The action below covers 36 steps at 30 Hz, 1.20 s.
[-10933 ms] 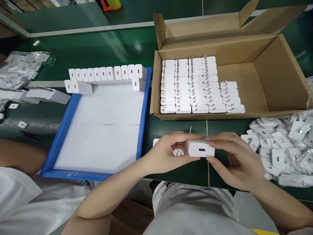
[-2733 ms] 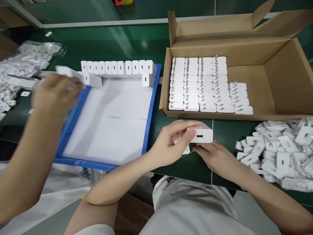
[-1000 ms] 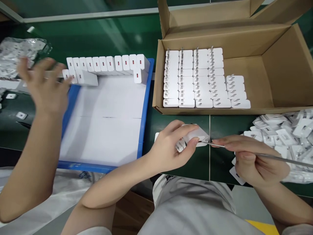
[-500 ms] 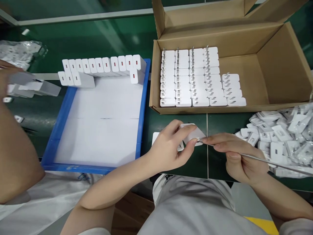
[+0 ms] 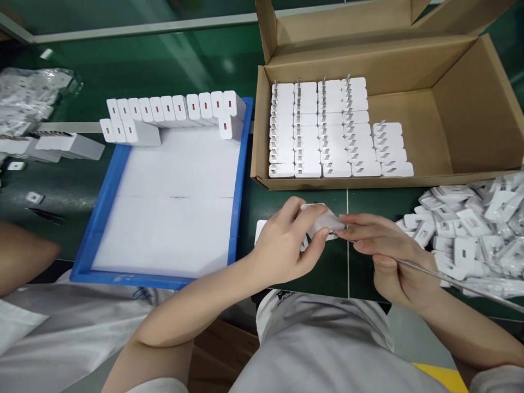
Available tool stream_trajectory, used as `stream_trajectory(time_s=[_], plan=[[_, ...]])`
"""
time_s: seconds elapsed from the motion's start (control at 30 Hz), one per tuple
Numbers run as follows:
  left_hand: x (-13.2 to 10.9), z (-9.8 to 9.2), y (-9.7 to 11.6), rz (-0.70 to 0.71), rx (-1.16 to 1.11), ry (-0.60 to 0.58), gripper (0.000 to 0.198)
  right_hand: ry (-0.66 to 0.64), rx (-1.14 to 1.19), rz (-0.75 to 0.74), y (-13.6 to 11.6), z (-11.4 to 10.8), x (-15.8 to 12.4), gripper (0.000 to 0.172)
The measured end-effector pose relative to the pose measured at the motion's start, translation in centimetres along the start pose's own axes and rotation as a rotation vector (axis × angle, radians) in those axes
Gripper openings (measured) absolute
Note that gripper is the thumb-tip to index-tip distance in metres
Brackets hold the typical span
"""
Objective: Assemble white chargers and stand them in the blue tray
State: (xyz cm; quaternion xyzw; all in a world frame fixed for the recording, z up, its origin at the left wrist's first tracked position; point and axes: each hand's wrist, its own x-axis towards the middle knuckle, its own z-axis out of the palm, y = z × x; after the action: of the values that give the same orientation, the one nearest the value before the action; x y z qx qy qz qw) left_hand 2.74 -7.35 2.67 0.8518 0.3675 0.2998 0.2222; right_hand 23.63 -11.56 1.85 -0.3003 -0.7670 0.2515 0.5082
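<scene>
My left hand (image 5: 284, 237) is closed around a white charger housing (image 5: 323, 221), thumb below and fingers above. My right hand (image 5: 395, 254) grips a thin metal tool (image 5: 454, 283), whose shaft runs out to the right past the wrist. The tool's tip meets the near right edge of the housing, partly hidden by my fingers. Beneath my left hand more white pieces (image 5: 260, 229) lie on the green bench, mostly covered.
A cardboard box (image 5: 260, 131) with rows of white plug chargers (image 5: 307, 134) stands behind my hands. To the right lies a heap of white plastic covers (image 5: 462, 234). A blue-rimmed tray (image 5: 239, 207) holds chargers (image 5: 167, 109). A co-worker's arm (image 5: 27, 256) is at far left.
The fingers of my right hand have straightened a little at the housing's edge, and the housing has tilted slightly. The co-worker's arm has drawn down and back at the left.
</scene>
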Motion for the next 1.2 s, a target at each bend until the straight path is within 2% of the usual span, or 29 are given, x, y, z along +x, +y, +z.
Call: stream_trajectory(time_s=[0.13,0.37,0.53,0.8,1.03,1.2], plan=[[0.0,0.0,0.0,-0.002,0.01,0.023,0.03,0.006,0.041,0.014,0.0,0.4,0.0,0.03],[0.1,0.2,0.0,0.004,0.012,0.049,0.031,0.041,0.012,-0.028,-0.1,1.0,0.1,0.028],[0.2,0.3,0.0,0.001,-0.063,0.092,0.042,0.019,0.012,0.018,-0.3,0.9,0.2,0.027],[0.2,0.2,0.0,-0.011,-0.071,0.049,0.044,0.097,0.069,-0.004,-0.6,1.2,0.2,0.029],[0.3,-0.2,0.4,-0.069,-0.075,-0.048,0.041,0.121,0.038,0.007,-1.0,1.5,0.8,0.024],[0.4,-0.5,0.6,-0.097,-0.13,-0.059,0.04,0.128,0.028,0.037,-1.1,1.6,1.0,0.022]])
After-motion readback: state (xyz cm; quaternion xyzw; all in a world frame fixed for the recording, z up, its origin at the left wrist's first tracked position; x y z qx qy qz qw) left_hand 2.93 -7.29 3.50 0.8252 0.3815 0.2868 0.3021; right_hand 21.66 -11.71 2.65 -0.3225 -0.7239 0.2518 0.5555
